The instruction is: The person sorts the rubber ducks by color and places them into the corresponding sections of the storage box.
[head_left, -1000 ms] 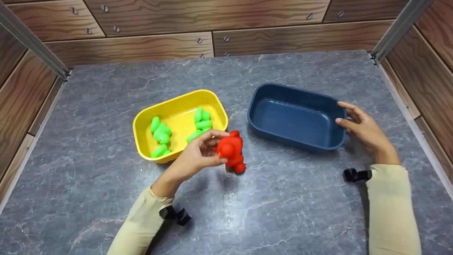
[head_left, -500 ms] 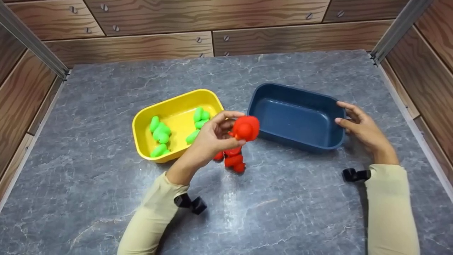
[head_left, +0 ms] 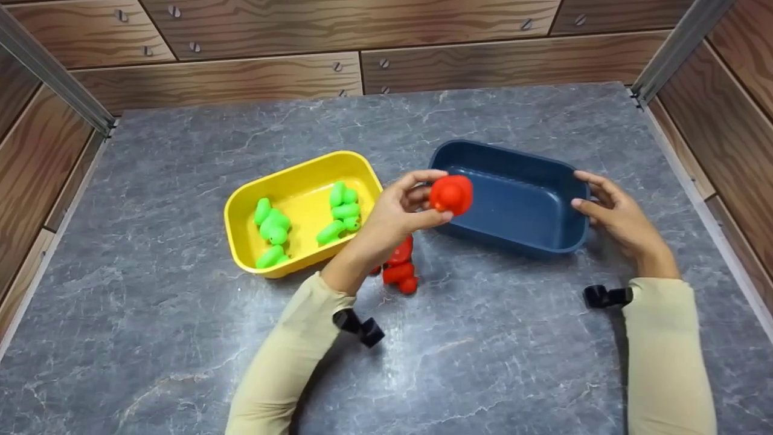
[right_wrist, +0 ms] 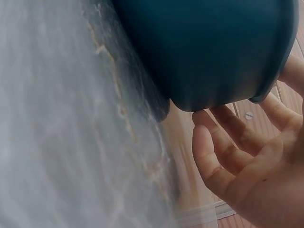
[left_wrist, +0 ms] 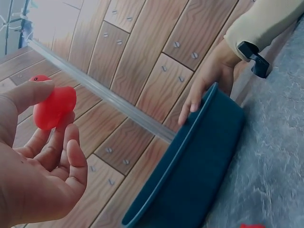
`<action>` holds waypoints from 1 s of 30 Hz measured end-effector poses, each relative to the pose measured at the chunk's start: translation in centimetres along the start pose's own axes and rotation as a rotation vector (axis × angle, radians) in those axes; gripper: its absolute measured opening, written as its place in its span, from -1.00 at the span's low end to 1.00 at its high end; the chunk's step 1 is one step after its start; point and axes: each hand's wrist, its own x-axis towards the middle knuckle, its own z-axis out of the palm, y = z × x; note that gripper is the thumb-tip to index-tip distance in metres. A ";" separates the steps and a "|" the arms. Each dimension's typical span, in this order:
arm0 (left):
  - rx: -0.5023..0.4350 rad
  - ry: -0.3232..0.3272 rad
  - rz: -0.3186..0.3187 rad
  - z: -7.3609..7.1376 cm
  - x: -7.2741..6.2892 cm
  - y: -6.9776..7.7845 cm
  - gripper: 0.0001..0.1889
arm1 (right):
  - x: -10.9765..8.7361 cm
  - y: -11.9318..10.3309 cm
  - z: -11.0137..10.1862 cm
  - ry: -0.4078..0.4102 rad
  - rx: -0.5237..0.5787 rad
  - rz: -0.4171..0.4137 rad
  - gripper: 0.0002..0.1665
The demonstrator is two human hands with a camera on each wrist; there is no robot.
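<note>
Between the thumb and fingers of my left hand [head_left: 389,220] I pinch a red rubber duck [head_left: 451,194], held up over the left end of a blue tub [head_left: 513,208]. The left wrist view shows the same duck [left_wrist: 54,107] from the side, gripped at its head and underside. My right hand [head_left: 628,223] grips the tub's right end, thumb over the rim and other fingers against the outer wall [right_wrist: 209,61]. Below my left forearm, more red ducks [head_left: 400,272] lie on the table, partly hidden by it.
A yellow tub [head_left: 284,176] stands to the left, with green ducks [head_left: 275,226] at its left end and more green ducks [head_left: 345,211] at its right. Wood-patterned panels [head_left: 241,78] border the grey marbled table [head_left: 483,356] at the back and sides.
My left hand has lifted the red duck off the group on the table and carried it right and away from me, to above the blue tub. The right hand stays on the rim.
</note>
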 end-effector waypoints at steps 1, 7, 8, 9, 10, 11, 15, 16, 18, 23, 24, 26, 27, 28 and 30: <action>0.000 0.000 -0.001 0.2 0.3 -0.1 -0.44 | 0.0 0.0 0.0 -0.001 0.013 0.000 -0.39; 0.023 0.056 0.014 0.9 2.0 -0.6 -0.43 | 0.1 0.0 0.0 -0.001 0.054 0.003 -0.41; 0.030 0.070 0.014 1.0 2.4 -0.7 -0.43 | 0.1 0.0 0.1 0.000 0.056 0.001 -0.41; 0.040 0.083 0.012 1.0 2.6 -0.8 -0.44 | 0.1 0.0 0.1 0.001 0.057 0.000 -0.41; 0.053 0.095 0.007 1.0 2.9 -1.0 -0.44 | 0.1 0.0 0.1 0.002 0.058 0.000 -0.40; 0.060 0.103 0.001 1.0 3.2 -1.2 -0.44 | 0.0 0.0 0.1 0.004 0.054 -0.001 -0.41; 0.093 0.127 -0.039 1.0 3.9 -1.9 -0.43 | -0.1 0.0 0.1 0.005 0.064 0.002 -0.41; 0.097 0.134 -0.046 1.0 4.0 -2.1 -0.43 | -0.1 0.0 0.1 0.005 0.066 0.002 -0.41; 0.108 0.152 -0.054 0.9 4.3 -2.4 -0.43 | -0.1 0.0 0.1 0.003 0.073 0.001 -0.42; 0.138 0.204 -0.066 0.8 5.0 -2.9 -0.45 | 0.0 0.0 0.0 -0.001 0.057 0.006 -0.41; 0.145 0.214 -0.069 0.8 5.1 -2.9 -0.45 | 0.0 0.0 0.0 -0.001 0.047 0.009 -0.40; 0.159 0.232 -0.073 0.8 5.3 -3.0 -0.46 | 0.0 0.0 0.0 0.000 0.026 0.017 -0.38; 0.165 0.240 -0.074 0.8 5.3 -3.1 -0.46 | 0.0 0.0 0.0 0.001 0.016 0.021 -0.37; 0.172 0.246 -0.075 0.8 5.4 -3.2 -0.46 | 0.0 0.0 -0.1 0.003 0.007 0.023 -0.37; 0.182 0.260 -0.074 0.8 5.5 -3.3 -0.46 | 0.0 0.0 -0.1 0.006 -0.004 0.026 -0.36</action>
